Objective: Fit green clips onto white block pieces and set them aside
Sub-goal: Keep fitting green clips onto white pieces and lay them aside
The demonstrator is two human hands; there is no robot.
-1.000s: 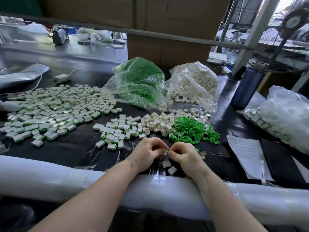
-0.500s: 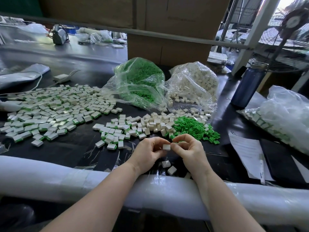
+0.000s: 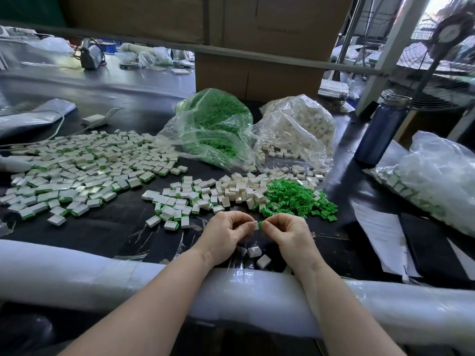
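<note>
— Spreading over the black table (image 3: pixel 118 227), what lies there?
— Finished pieces (image 3: pixel 77 173) far left, loose green clips (image 3: pixel 295 199) ahead.
— And the hands?
— Left hand (image 3: pixel 226 235) pinches a white block (image 3: pixel 256 225); right hand (image 3: pixel 290 233) pinches a green clip (image 3: pixel 260 223) against it.

A small green plastic clip (image 3: pixel 260 223) now shows at the right hand (image 3: pixel 288 231) fingertips. It meets the small white plastic block (image 3: pixel 256 224) (earlier held bare) pinched by the left hand (image 3: pixel 226 233).

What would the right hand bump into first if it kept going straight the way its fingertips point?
The right hand, pinching a small green plastic clip, points toward the left hand; it would likely first meet the small white plastic block held there.
</note>
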